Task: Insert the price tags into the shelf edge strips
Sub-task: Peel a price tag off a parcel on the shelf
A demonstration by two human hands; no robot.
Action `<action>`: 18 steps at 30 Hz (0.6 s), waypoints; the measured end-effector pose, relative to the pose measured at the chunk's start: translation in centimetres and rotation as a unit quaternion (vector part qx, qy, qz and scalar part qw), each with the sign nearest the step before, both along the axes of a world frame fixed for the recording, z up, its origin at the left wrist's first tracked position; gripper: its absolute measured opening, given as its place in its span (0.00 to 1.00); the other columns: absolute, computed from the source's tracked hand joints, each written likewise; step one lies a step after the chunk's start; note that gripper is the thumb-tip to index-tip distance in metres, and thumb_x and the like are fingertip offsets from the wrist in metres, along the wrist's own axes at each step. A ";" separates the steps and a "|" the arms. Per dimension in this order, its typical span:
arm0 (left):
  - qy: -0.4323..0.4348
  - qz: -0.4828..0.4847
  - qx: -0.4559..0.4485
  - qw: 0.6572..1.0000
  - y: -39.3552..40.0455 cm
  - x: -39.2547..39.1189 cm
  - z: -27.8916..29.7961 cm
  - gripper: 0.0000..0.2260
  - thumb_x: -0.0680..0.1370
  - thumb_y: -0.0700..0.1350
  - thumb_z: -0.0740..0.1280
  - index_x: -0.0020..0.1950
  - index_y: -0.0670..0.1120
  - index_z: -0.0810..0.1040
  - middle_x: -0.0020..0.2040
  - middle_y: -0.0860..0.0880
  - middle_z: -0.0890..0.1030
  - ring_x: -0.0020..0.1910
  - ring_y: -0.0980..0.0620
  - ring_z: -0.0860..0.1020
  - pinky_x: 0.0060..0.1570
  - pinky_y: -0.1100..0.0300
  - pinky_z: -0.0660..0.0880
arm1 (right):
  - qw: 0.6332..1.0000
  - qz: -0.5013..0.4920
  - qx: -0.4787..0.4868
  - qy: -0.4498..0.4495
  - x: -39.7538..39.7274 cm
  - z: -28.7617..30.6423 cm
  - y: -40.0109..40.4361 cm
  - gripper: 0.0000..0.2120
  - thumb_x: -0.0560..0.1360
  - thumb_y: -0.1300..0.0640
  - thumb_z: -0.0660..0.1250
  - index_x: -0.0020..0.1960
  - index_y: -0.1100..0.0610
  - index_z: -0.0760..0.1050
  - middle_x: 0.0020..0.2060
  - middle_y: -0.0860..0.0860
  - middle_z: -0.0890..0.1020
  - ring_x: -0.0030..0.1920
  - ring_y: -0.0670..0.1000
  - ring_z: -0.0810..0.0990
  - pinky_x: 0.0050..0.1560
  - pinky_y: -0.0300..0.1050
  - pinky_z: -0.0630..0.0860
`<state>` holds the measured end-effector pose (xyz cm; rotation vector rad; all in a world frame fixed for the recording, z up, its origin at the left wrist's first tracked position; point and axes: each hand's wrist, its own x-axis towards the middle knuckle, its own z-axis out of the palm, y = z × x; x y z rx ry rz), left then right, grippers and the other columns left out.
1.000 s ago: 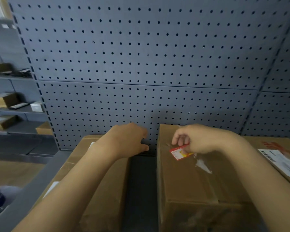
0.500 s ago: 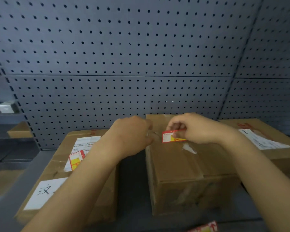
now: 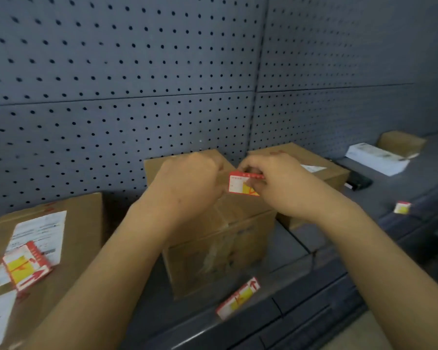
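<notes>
Red-bordered white and yellow paper price tag (image 3: 243, 184) sits pinched in my right hand (image 3: 283, 183), held above the middle brown cardboard box (image 3: 218, 238). My left hand (image 3: 187, 188) is curled just beside the tag at its 9 o'clock; I cannot tell whether it grips anything. A second red and yellow tag (image 3: 238, 298) lies on the dark grey metal shelf (image 3: 301, 238) at the box's 6 o'clock, near the shelf edge strip (image 3: 283, 322). More tags (image 3: 25, 265) rest on the left cardboard box (image 3: 81, 223) at 8 o'clock.
</notes>
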<state>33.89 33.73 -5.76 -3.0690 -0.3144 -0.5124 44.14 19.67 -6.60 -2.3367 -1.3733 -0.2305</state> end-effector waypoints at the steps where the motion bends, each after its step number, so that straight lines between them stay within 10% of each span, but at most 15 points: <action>1: 0.003 -0.015 0.001 1.000 -0.9 0.7 0.0 0.14 0.77 0.53 0.64 0.61 0.51 0.73 0.56 0.50 0.78 0.52 0.48 0.77 0.42 0.56 0.71 | 1.000 -0.014 0.000 0.012 0.3 -0.3 -1.5 0.13 0.76 0.62 0.63 0.58 0.51 0.74 0.48 0.50 0.80 0.45 0.48 0.74 0.40 0.44 0.69; 7: 0.042 -0.112 -0.003 0.993 -9.0 5.0 -0.6 0.15 0.75 0.58 0.65 0.58 0.53 0.74 0.53 0.52 0.79 0.50 0.50 0.77 0.48 0.51 0.77 | 0.988 -0.129 -0.003 0.087 1.9 -1.8 -12.3 0.13 0.76 0.62 0.62 0.56 0.51 0.62 0.46 0.54 0.78 0.42 0.51 0.76 0.38 0.46 0.73; 18: 0.115 -0.262 -0.044 0.957 -29.1 13.6 -6.3 0.17 0.76 0.56 0.65 0.63 0.54 0.73 0.60 0.52 0.78 0.56 0.51 0.77 0.54 0.54 0.76 | 0.949 -0.293 -0.023 0.114 4.7 -6.4 -35.5 0.14 0.76 0.62 0.60 0.58 0.53 0.76 0.56 0.55 0.79 0.53 0.54 0.78 0.50 0.40 0.71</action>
